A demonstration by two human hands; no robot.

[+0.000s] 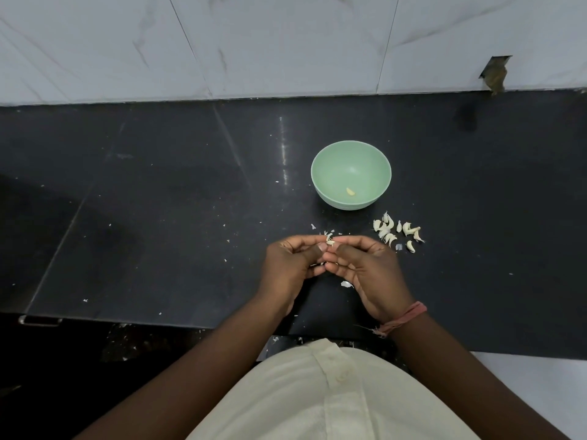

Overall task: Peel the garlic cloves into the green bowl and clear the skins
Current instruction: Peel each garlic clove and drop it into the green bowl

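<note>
A green bowl [320,173] stands on the black counter, with one peeled clove [350,192] lying inside it. Just in front of the bowl, my left hand [292,268] and my right hand [365,268] meet and together pinch a small garlic clove [330,242] between thumbs and fingertips. Its papery skin sticks out above the fingers. A pile of several unpeeled cloves [397,231] lies to the right of my hands. Loose skin bits [347,284] lie under and around my hands.
The black counter [158,201] runs back to a white tiled wall [286,42]. Tiny skin flecks are scattered over the counter and along its front edge [286,339]. A hole in the wall [494,74] sits far right.
</note>
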